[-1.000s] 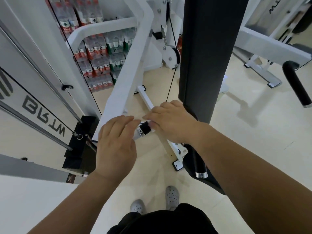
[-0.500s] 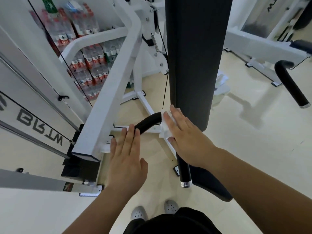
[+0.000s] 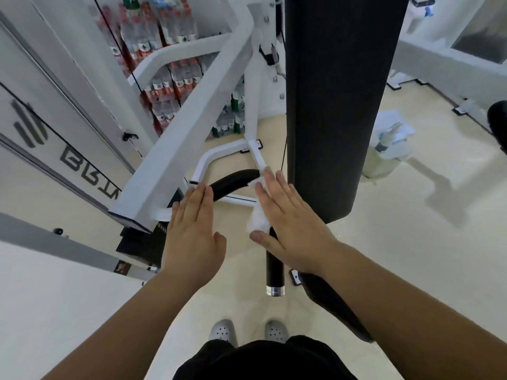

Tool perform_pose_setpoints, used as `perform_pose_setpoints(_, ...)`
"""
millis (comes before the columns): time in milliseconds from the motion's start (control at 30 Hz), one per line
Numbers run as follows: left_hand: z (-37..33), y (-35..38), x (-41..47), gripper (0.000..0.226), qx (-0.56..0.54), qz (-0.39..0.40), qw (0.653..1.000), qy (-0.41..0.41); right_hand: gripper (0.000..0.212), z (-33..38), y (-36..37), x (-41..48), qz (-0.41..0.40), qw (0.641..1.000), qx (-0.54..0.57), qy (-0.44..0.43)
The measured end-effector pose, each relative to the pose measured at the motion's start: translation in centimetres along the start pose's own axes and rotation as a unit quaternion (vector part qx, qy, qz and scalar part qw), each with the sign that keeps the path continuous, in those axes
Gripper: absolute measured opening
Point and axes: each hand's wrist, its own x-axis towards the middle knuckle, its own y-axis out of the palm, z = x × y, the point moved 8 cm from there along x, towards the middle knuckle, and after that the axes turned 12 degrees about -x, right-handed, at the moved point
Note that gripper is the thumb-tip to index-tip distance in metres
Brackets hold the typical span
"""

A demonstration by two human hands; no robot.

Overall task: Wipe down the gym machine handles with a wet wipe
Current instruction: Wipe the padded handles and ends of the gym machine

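From the head view, the left hand (image 3: 192, 231) is flat with straight fingers and holds nothing; its fingertips sit over the low end of the black bent machine handle with a shiny silver cap (image 3: 274, 270); I cannot tell if they touch it. The right hand (image 3: 290, 229) is flat too, fingers straight, thumb out to the side; it presses the white crumpled wet wipe (image 3: 258, 220) onto the bend of the handle; the wipe peeks out by the fingers and thumb.

On the grey panel (image 3: 41, 187) at the left are big dark letters (image 3: 82, 165) that look flipped; they start like "BR", and the rest is cut off. Packs of clear water bottles with red labels (image 3: 170, 86) stand behind the white metal machine frame (image 3: 186, 127); the label words are too small to read.

A tall black padded post (image 3: 340, 105) stands just beside the right hand. The shiny cream floor (image 3: 411, 256) holds a pale spray bottle (image 3: 389, 138) to the right; grey holey shoes (image 3: 222, 330) show at the bottom.
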Motion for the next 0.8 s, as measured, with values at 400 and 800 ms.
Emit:
perform_pose_setpoints(400,1.1,-0.2,-2.5,0.086,0.026,-0.012,0.998,-0.052,0.085,2.3,3.9,-7.6,-0.011,0.996,-0.005,-0.089)
perform_pose_setpoints(800,1.1,-1.8,-2.5,0.074,0.022,-0.030,0.999,-0.034,0.075,0.3,-0.3,0.3,-0.040,0.999,0.033,0.008)
